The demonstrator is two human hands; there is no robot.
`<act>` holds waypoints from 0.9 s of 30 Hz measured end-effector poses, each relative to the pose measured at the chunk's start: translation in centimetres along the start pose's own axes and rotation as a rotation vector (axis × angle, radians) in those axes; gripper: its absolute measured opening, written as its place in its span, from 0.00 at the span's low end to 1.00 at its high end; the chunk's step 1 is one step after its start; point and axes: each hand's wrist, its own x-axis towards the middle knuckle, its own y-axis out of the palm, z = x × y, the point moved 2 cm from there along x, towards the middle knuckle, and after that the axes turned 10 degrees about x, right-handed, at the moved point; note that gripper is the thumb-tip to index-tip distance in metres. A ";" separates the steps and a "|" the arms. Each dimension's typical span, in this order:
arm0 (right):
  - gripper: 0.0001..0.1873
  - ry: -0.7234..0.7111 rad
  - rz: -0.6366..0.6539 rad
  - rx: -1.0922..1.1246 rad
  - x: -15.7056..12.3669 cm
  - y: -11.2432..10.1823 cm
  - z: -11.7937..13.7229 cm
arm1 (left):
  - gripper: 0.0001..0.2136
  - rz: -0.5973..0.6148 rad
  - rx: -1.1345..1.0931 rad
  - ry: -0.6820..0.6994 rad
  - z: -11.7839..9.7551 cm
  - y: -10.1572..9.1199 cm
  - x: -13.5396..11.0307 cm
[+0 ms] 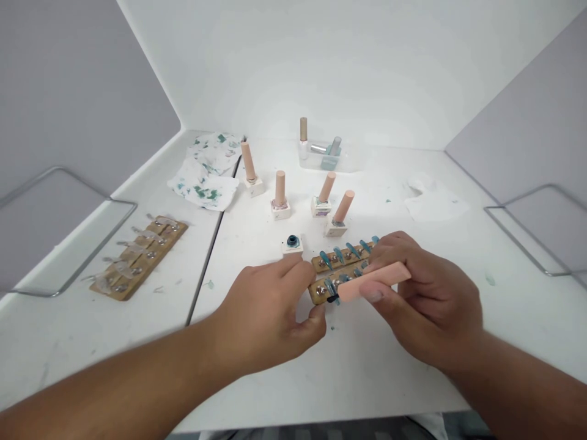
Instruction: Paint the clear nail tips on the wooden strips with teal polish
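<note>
My right hand point(426, 299) pinches the peach cap of a nail polish brush point(376, 282). Its dark bristle end reaches a teal false nail point(331, 287) at the left end of the nearer wooden nail stand point(316, 294). Thumb and fingers of my left hand point(270, 311) close on that stand's left end. Just behind it lies a second wooden stand point(317, 264) bearing several glossy teal nails point(353, 249). An uncapped polish bottle point(292, 245), dark teal at its neck, stands beyond my left fingers. My right hand hides the right ends of both stands.
Several peach-capped bottles point(280, 201) stand behind the stands. At the left lies another wooden stand point(147, 263) with clear nails, near paint-stained tissue point(202, 177). A clear tray point(316, 160) holds bottles at the back. Wire racks point(541, 263) flank both sides; white tissue point(431, 198) lies right.
</note>
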 end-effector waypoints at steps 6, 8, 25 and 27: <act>0.05 -0.039 -0.038 0.029 0.0 -0.3 0.1 | 0.04 0.002 -0.005 0.004 0.1 0.1 0.1; 0.05 -0.056 -0.017 0.031 0.2 -0.2 0.2 | 0.04 -0.006 -0.006 0.004 0.0 0.1 0.0; 0.08 -0.066 -0.045 -0.062 0.4 -0.1 -0.1 | 0.03 -0.025 0.008 0.013 -0.1 0.0 0.1; 0.07 -0.059 -0.072 -0.031 0.4 -0.1 -0.1 | 0.03 -0.028 0.004 0.017 -0.1 0.0 0.0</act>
